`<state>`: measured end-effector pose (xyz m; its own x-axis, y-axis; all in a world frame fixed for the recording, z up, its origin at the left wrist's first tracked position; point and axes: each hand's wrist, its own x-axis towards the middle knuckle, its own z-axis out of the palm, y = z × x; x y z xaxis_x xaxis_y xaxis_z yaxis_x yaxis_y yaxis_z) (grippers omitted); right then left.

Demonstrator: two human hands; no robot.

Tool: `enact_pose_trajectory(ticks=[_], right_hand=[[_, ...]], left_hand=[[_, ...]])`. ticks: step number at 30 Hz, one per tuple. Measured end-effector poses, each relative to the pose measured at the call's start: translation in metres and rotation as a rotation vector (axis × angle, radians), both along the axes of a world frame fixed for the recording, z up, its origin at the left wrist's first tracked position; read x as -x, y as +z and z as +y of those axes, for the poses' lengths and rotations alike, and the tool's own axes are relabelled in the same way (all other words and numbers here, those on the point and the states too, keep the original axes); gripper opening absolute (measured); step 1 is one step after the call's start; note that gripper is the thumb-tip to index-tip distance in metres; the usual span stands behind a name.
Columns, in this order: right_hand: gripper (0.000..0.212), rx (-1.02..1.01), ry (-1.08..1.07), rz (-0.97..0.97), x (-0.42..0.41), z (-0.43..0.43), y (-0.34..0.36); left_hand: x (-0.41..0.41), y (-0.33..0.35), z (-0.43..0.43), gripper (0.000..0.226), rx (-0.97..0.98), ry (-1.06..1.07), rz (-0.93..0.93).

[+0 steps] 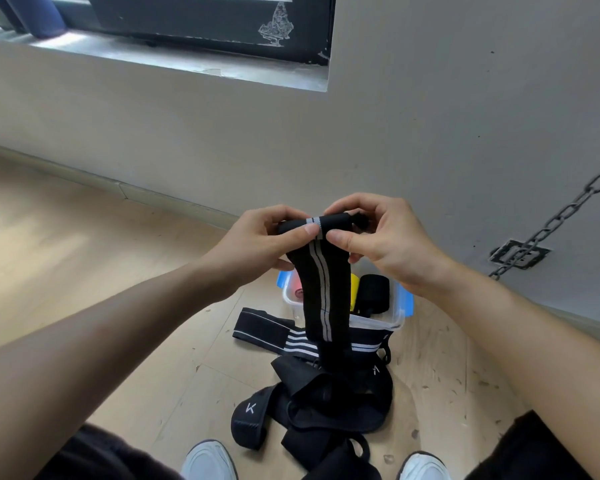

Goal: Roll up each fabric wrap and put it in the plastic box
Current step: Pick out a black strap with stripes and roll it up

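Both hands, left & right, pinch wrap at rolled top; soft, light, floppy, so keep hold at roll ends.

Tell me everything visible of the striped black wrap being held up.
The striped black wrap is a long band of seemingly stretchy woven fabric with two pale grey stripes along its length. Its top end is rolled tight, pinched at either side by the left hand and right hand. The rest hangs straight down in front of the plastic box, its lower end reaching the heap of black wraps on the floor.
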<state>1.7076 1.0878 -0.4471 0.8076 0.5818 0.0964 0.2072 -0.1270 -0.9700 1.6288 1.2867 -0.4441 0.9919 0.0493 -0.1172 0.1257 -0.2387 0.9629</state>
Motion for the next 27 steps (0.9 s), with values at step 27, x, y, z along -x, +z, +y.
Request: enact_pose_trajectory(ticks=[27], right_hand=[[0.020, -0.063, -0.014, 0.010, 0.0038, 0.0001, 0.0039]], left_hand=[[0.0022, 0.0037, -0.0061, 0.039, 0.083, -0.033, -0.050]])
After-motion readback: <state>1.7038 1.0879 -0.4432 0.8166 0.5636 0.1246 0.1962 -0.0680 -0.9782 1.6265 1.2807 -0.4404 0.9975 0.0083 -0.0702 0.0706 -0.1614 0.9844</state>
